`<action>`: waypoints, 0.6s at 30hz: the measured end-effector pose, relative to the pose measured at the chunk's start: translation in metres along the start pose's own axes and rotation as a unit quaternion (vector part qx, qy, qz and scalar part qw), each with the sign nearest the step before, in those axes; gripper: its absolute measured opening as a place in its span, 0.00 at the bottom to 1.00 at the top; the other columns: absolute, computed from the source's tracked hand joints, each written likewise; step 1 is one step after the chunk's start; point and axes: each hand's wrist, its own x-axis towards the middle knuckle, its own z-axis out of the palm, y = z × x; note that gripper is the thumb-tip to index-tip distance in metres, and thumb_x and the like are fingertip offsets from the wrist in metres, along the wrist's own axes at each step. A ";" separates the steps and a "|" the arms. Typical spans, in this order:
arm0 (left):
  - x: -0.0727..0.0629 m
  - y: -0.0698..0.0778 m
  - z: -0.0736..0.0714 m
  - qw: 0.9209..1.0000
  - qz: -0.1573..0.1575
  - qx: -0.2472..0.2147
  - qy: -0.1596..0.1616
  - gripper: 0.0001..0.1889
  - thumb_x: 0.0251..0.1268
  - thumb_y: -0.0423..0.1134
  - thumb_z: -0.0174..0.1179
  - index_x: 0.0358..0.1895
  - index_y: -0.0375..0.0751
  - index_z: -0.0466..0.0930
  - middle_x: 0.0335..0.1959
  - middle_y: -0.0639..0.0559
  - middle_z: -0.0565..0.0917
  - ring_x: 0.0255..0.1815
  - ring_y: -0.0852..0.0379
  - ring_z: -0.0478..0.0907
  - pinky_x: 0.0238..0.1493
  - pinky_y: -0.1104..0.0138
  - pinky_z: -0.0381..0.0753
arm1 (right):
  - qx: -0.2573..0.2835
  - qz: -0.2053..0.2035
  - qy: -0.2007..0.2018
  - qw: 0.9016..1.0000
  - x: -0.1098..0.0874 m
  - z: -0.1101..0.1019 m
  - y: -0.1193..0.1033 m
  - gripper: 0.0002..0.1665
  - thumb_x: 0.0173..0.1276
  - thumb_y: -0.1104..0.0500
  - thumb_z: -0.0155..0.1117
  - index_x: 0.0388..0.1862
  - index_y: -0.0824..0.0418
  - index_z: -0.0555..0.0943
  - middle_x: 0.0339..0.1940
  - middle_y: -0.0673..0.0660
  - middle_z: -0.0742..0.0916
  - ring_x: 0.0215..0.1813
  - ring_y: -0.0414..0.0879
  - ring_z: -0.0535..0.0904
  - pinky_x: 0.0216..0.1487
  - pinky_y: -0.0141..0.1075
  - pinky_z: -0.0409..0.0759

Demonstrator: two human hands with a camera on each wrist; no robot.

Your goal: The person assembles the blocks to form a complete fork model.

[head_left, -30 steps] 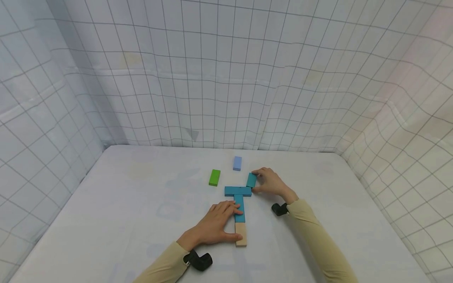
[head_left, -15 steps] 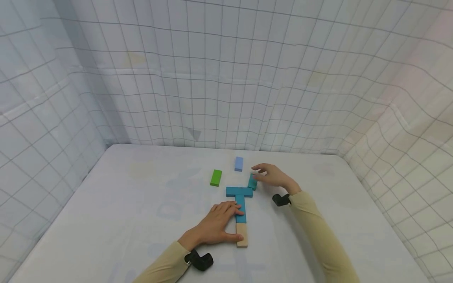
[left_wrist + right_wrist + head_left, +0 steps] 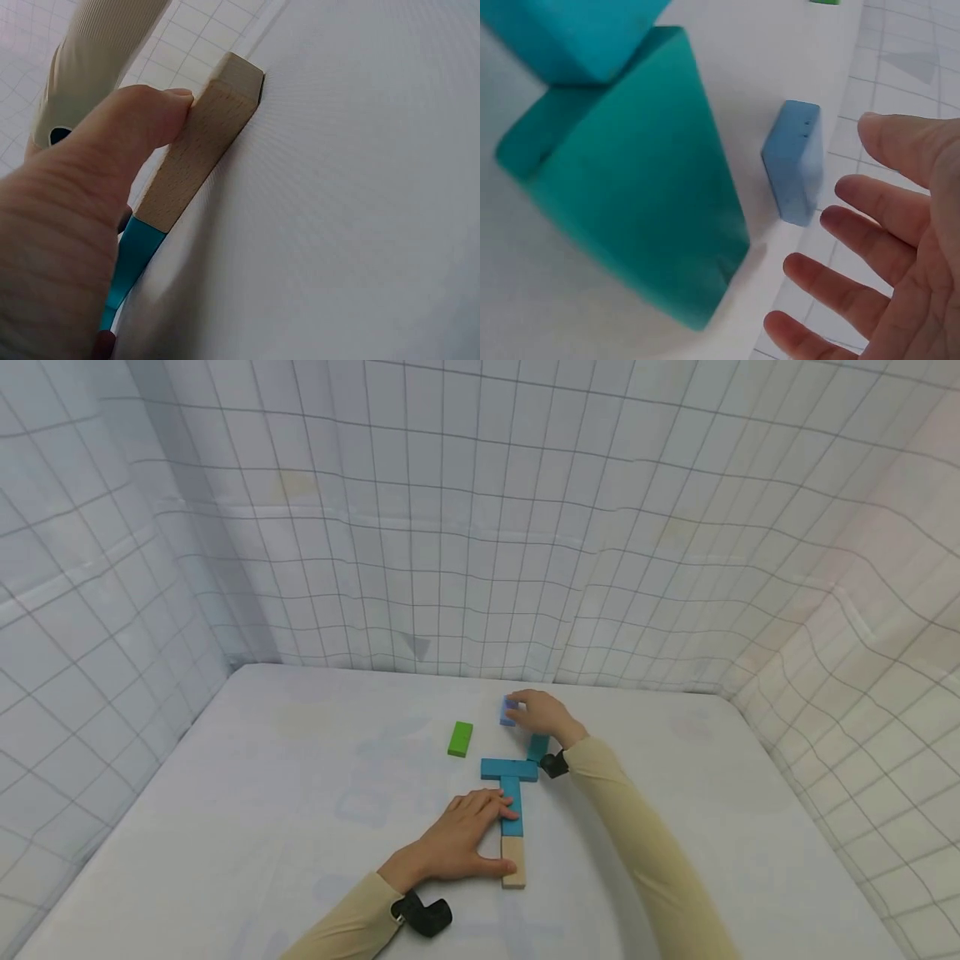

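My left hand (image 3: 459,845) rests over a straight line of blocks, its thumb on the bare wooden block (image 3: 513,853) and its fingertips on the blue block (image 3: 512,824). A second blue block (image 3: 509,769) lies crosswise at the far end, making a T shape. Slanting away from that block's right end is a teal block (image 3: 645,187). Above the table, my right hand (image 3: 546,713) reaches over a light blue block (image 3: 789,165). In the right wrist view its fingers are spread, with a gap between them and the light blue block.
A green block (image 3: 461,739) lies left of the light blue one, beyond the T. The white-covered table (image 3: 300,793) has grid-patterned curtains (image 3: 480,527) at its back and sides. Each wrist wears a black camera mount (image 3: 423,916).
My right hand has let go of the teal block, lifted, and moved away and left to the light blue block. The left hand stays in place; the view shifts slightly.
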 end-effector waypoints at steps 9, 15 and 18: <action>0.001 0.001 0.000 1.000 0.008 -0.001 0.001 0.34 0.56 0.70 0.55 0.61 0.55 0.68 0.68 0.57 0.62 0.71 0.59 0.52 0.64 0.54 0.57 | -0.051 0.028 0.003 0.998 0.003 0.005 -0.002 0.27 0.66 0.48 0.64 0.61 0.58 0.77 0.63 0.56 0.77 0.64 0.54 0.70 0.60 0.50 0.68; 0.001 0.002 -0.004 1.000 0.001 -0.005 -0.005 0.34 0.56 0.69 0.56 0.62 0.54 0.68 0.68 0.57 0.62 0.71 0.59 0.51 0.64 0.54 0.56 | -0.023 0.000 -0.002 1.000 -0.007 0.007 -0.002 0.25 0.63 0.50 0.68 0.57 0.59 0.80 0.61 0.58 0.77 0.63 0.56 0.69 0.59 0.49 0.69; 0.000 0.002 -0.003 1.000 -0.003 -0.008 -0.007 0.34 0.56 0.69 0.56 0.62 0.54 0.68 0.68 0.56 0.62 0.71 0.59 0.50 0.64 0.54 0.55 | -0.009 -0.019 -0.006 1.000 -0.013 0.008 0.000 0.25 0.62 0.52 0.69 0.56 0.59 0.81 0.60 0.59 0.77 0.64 0.56 0.68 0.61 0.49 0.67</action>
